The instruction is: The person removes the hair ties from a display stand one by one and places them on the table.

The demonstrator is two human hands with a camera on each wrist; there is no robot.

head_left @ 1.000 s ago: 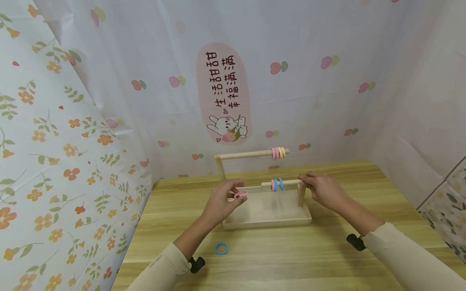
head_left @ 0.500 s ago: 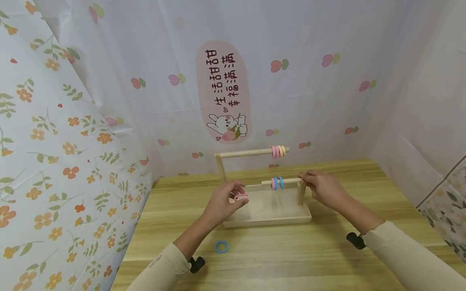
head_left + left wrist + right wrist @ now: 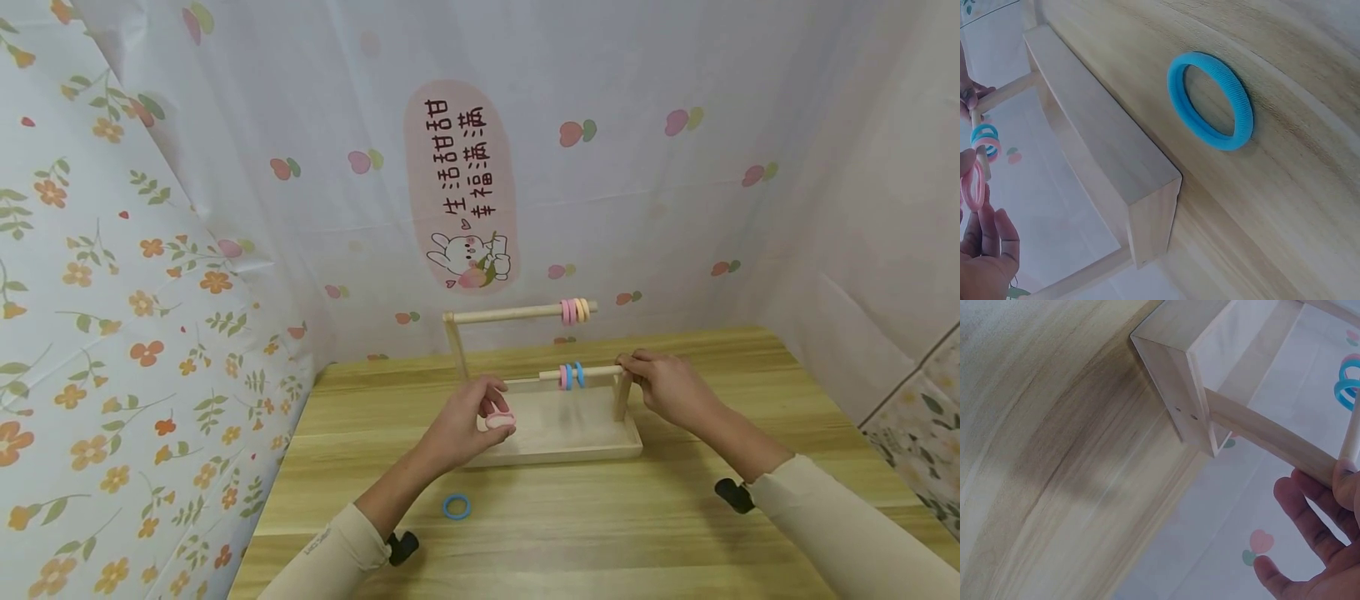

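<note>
My left hand [image 3: 456, 423] pinches a pink hair tie [image 3: 500, 420] between thumb and fingers, just left of the free end of a wooden stand's lower rod [image 3: 603, 371]. The tie is apart from the rod in the head view. One pink and two blue hair ties [image 3: 569, 377] hang on that rod. With its fingers, my right hand [image 3: 671, 390] holds the top of the stand's right post [image 3: 622, 398], where the lower rod joins it. In the right wrist view, the thumb presses at that joint [image 3: 1342, 467]. A loose blue hair tie [image 3: 1244, 106] lies on the table.
The stand's upper rod [image 3: 510, 314], at the back, carries pink and yellow hair ties [image 3: 574, 312] near its right end. Its shallow tray base [image 3: 562, 457] stands on the wood-grain table [image 3: 570, 533]. A patterned cloth [image 3: 630, 208] hangs behind.
My left hand has shifted slightly toward me and to the right relative to the stand, and the pink hair tie has turned in its fingers. The right hand stays on the post.
</note>
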